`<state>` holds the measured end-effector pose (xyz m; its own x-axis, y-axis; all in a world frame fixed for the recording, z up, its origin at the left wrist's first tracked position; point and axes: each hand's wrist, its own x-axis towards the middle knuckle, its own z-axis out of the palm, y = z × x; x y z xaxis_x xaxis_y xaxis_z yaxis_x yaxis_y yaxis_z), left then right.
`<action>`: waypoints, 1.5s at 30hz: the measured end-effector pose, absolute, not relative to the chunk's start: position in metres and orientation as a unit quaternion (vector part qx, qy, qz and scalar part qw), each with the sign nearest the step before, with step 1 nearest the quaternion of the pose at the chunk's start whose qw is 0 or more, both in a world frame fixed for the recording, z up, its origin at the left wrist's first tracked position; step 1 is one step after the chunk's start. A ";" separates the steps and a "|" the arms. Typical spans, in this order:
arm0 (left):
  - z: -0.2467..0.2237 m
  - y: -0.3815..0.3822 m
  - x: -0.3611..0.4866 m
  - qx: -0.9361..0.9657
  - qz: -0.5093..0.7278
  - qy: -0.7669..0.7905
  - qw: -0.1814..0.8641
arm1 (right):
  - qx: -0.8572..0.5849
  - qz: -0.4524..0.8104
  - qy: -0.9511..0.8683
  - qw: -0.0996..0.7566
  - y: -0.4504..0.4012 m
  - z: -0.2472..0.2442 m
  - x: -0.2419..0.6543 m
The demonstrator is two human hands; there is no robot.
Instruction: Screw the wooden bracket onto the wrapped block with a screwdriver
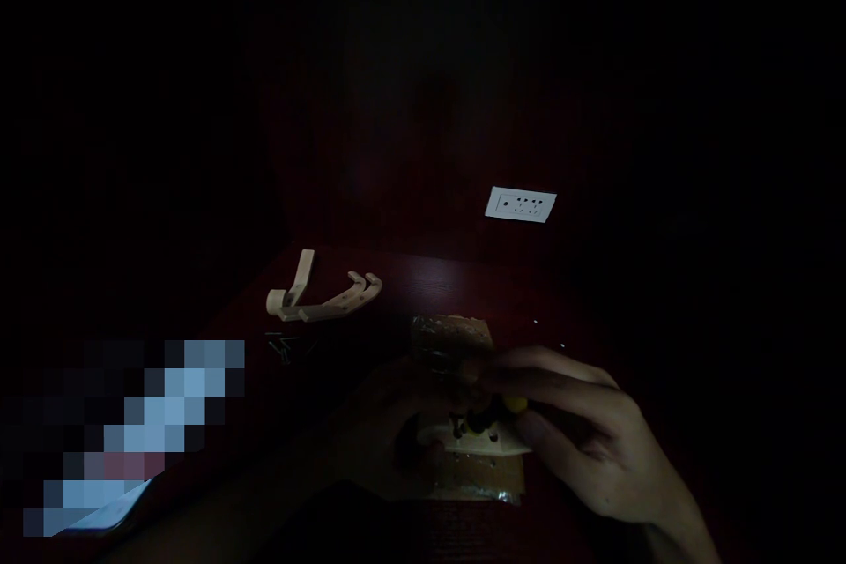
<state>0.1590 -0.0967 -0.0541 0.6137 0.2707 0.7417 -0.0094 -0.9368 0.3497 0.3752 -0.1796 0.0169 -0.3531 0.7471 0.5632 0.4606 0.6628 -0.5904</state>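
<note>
In dim light, my right hand (595,432) has its fingers closed round a small yellow and black tool (514,404), seemingly a screwdriver. The tool is over a pale wooden piece (506,441) with dark holes. My left hand (397,432), deep in shadow, curls round the left end of that piece. Beneath both hands lies a brown, tape-covered board (476,478), whose far part shows beyond my fingers. The tip of the tool is hidden.
Several pale curved wooden pieces (340,304) lie at the back left of the dark red table (423,273). Small screws (283,345) are in front of them. A pixelated bright object (165,423) is at the left. A white socket plate (521,204) is on the wall.
</note>
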 end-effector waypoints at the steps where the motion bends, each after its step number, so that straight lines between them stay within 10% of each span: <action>1: -0.053 -0.096 0.159 0.882 0.436 0.071 0.164 | -0.380 0.164 -0.807 0.423 -0.180 0.017 0.375; 45: -0.053 -0.097 0.159 0.885 0.430 0.080 0.163 | -0.419 0.199 -0.809 0.362 -0.181 0.022 0.377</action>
<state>0.1594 -0.0970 -0.0535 0.6178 0.2814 0.7342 0.0015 -0.9342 0.3567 0.3771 -0.1808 0.0220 -0.3872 0.8213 0.4190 0.5331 0.5702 -0.6250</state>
